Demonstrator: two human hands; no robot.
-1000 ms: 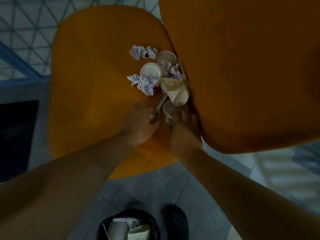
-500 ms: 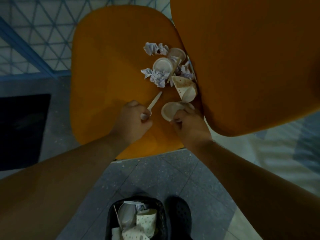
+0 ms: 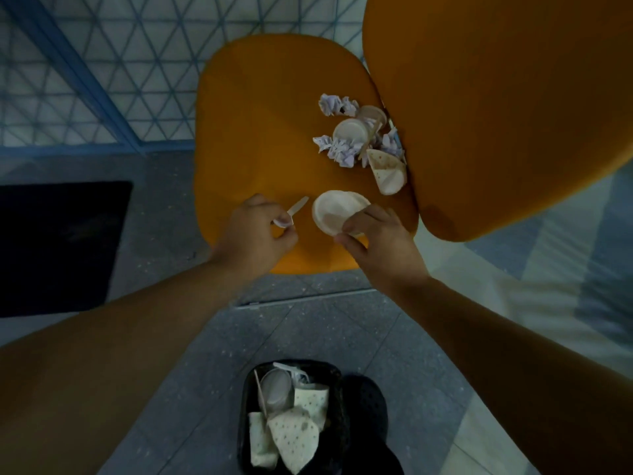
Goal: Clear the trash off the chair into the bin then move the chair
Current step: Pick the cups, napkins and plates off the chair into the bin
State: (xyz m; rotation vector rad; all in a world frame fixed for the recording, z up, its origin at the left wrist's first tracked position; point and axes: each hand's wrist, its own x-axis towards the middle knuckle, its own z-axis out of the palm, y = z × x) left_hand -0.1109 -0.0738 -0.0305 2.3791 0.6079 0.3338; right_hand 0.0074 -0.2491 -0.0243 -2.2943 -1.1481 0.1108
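Note:
An orange chair (image 3: 260,138) fills the upper middle, its backrest (image 3: 496,108) at the right. My left hand (image 3: 258,231) pinches a small white plastic spoon (image 3: 294,211) above the seat's front. My right hand (image 3: 380,240) grips a crushed paper cup (image 3: 334,210) just right of the spoon. A pile stays on the seat by the backrest: crumpled paper (image 3: 337,150), paper cups (image 3: 351,130) and a dotted cone-shaped wrapper (image 3: 387,171). The black bin (image 3: 245,416) stands on the floor below, holding cups and dotted paper.
A black shoe (image 3: 368,399) sits right beside the bin. A dark mat (image 3: 58,245) lies on the floor at the left. Behind the chair runs a wall with a triangle pattern and a blue frame (image 3: 75,73). The floor is grey tile.
Both hands have pulled back from the pile toward the seat's front edge, the left one carrying the spoon and the right one the crushed cup. The view has drawn back, showing more of the bin.

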